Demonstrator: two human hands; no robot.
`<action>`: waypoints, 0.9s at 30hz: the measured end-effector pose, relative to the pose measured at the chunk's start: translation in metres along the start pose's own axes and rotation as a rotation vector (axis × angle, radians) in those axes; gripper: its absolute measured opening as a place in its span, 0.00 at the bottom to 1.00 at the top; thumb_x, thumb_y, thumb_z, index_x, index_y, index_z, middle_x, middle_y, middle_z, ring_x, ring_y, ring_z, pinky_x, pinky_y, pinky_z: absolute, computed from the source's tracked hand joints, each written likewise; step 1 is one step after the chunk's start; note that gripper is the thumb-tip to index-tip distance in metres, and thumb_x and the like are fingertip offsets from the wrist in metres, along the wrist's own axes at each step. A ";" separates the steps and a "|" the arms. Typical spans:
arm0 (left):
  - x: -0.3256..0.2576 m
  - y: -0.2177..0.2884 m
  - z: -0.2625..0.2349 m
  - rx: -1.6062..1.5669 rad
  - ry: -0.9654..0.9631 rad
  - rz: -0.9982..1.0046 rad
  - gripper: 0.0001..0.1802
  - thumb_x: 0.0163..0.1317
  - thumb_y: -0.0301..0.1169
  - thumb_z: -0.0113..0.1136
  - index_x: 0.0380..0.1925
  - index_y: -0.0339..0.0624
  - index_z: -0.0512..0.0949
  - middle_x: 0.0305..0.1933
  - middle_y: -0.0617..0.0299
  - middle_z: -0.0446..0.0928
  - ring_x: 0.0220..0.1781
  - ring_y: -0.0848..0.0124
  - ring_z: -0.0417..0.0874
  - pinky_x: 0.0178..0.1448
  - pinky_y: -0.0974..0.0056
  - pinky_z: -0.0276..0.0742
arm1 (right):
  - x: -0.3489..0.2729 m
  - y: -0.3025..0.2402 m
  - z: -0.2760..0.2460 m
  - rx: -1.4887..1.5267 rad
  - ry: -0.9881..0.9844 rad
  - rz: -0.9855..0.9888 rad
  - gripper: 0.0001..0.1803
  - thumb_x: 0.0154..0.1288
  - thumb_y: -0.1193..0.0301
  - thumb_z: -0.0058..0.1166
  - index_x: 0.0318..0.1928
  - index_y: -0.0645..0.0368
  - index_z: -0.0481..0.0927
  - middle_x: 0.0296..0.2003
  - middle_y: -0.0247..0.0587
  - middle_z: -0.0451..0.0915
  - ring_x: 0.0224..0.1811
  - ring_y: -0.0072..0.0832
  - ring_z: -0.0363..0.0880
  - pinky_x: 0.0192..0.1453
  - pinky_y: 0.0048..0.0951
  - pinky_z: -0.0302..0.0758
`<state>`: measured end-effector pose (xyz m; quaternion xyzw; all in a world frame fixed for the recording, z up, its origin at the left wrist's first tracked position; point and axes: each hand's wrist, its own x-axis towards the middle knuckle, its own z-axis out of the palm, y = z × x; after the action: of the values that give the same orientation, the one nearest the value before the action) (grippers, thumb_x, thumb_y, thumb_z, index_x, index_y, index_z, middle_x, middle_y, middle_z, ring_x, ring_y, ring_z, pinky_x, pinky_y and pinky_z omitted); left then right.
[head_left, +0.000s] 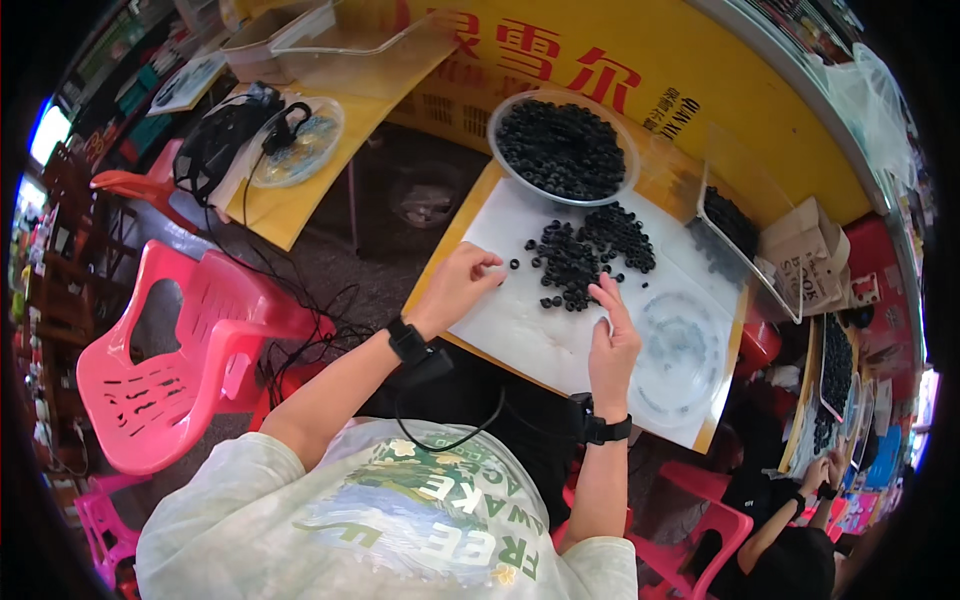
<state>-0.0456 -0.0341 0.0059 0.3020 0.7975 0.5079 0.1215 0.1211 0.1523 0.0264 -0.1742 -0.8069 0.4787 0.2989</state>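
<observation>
Pale printed T-shirt; black wristbands on both hands.

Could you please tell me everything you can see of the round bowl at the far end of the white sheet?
The round bowl looks like clear or pale plastic with a thin rim, standing upright at the far edge of the white sheet. It is filled almost to the rim with small black rings. Neither hand touches it; a loose pile of rings lies just in front of it.
</observation>
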 end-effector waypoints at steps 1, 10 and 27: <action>-0.001 -0.004 0.001 0.030 -0.005 0.055 0.12 0.59 0.29 0.66 0.41 0.34 0.83 0.38 0.57 0.78 0.36 0.72 0.79 0.43 0.68 0.75 | -0.004 -0.008 -0.001 0.018 -0.014 0.018 0.27 0.58 0.91 0.40 0.53 0.58 0.82 0.62 0.46 0.76 0.67 0.35 0.73 0.60 0.26 0.71; -0.014 0.002 0.006 0.105 -0.036 0.127 0.09 0.55 0.22 0.65 0.37 0.37 0.80 0.38 0.59 0.77 0.38 0.67 0.78 0.43 0.67 0.75 | -0.062 -0.037 -0.064 -0.068 -0.065 0.218 0.13 0.66 0.82 0.48 0.47 0.62 0.84 0.41 0.42 0.85 0.40 0.28 0.84 0.43 0.24 0.75; -0.013 -0.033 0.011 -0.244 0.097 -0.012 0.07 0.61 0.21 0.64 0.39 0.33 0.79 0.40 0.65 0.77 0.40 0.79 0.79 0.46 0.74 0.74 | -0.025 0.065 -0.163 -0.679 0.039 0.203 0.10 0.56 0.75 0.61 0.40 0.64 0.83 0.35 0.50 0.81 0.37 0.43 0.81 0.44 0.38 0.77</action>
<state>-0.0417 -0.0441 -0.0296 0.2552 0.7367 0.6143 0.1217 0.2457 0.2784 0.0212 -0.3520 -0.8928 0.2072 0.1901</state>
